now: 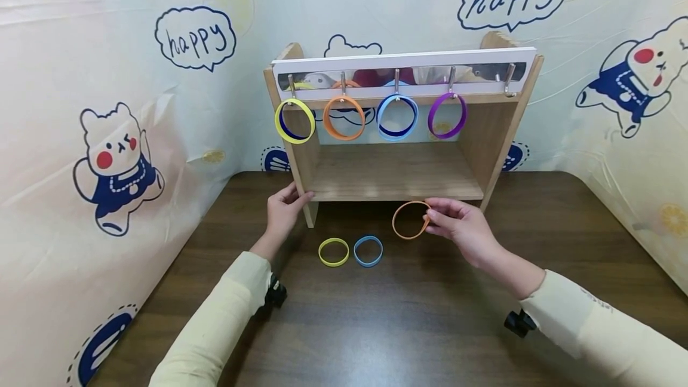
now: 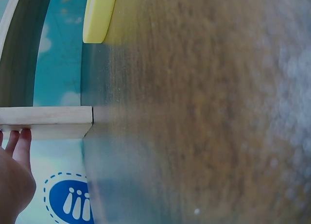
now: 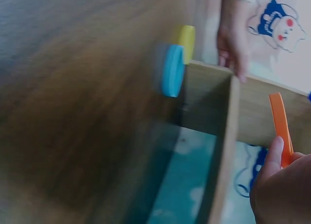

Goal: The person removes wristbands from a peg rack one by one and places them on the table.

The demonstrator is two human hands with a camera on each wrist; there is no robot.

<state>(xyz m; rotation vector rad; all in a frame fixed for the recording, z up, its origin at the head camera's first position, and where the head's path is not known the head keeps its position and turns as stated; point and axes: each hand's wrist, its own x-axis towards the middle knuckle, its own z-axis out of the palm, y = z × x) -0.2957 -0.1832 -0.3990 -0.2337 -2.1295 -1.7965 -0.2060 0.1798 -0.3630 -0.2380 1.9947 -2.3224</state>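
Note:
My right hand (image 1: 462, 226) pinches an orange silicone wristband (image 1: 395, 229) between thumb and fingers, in front of the lower shelf of a wooden rack (image 1: 398, 175). In the right wrist view, this orange wristband (image 3: 278, 112) appears edge-on above the thumb. My left hand (image 1: 282, 214) holds the rack's left side panel, fingers against its outer face and thumb at the front edge. A yellow wristband (image 1: 334, 264) and a light blue wristband (image 1: 368, 264) lie side by side on the table between the hands.
Along the rack's top rail, hooks carry a yellow wristband (image 1: 279, 124), an orange wristband (image 1: 328, 124), a blue wristband (image 1: 381, 124) and a purple wristband (image 1: 432, 124). The rightmost hook (image 1: 509, 79) is bare. Patterned cloth (image 1: 215, 106) surrounds the dark wooden table (image 1: 349, 327).

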